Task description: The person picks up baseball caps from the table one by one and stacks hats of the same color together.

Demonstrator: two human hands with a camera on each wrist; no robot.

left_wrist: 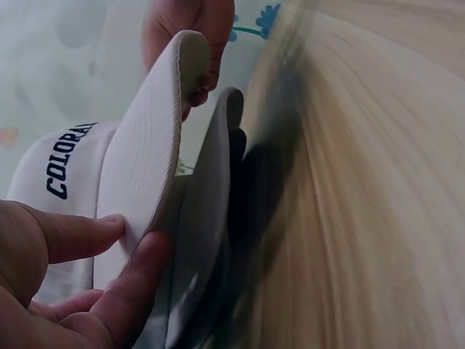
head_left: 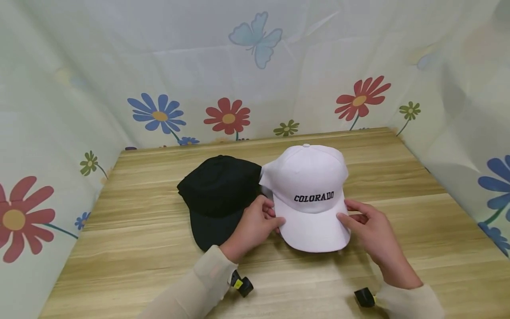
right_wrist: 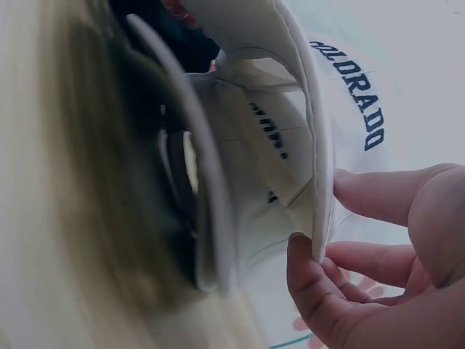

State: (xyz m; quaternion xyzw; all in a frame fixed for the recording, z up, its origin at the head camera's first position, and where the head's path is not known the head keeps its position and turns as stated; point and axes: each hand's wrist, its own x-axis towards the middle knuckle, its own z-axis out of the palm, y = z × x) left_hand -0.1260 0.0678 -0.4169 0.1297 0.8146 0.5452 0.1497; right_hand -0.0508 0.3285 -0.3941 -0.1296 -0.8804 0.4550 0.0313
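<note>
A white baseball cap (head_left: 312,173) with black COLORADO lettering faces me, its brim (left_wrist: 138,153) pinched on both sides. My left hand (head_left: 255,221) holds the left brim edge, thumb on top and fingers beneath. On the opposite edge, my right hand (head_left: 372,232) pinches with its thumb above and fingers below. Under this cap, the wrist views show a second light-coloured cap (right_wrist: 200,131), its brim apart from the upper one, with dark lettering partly hidden. Something dark lies below that. A black cap (head_left: 219,186) sits just left, partly covered by my left hand.
The caps are on a wood-grain table (head_left: 131,230). Behind and beside it hangs a pale curtain (head_left: 191,66) printed with flowers and a butterfly. A small black device (head_left: 242,285) is at the left wrist, another black device (head_left: 364,297) at the right.
</note>
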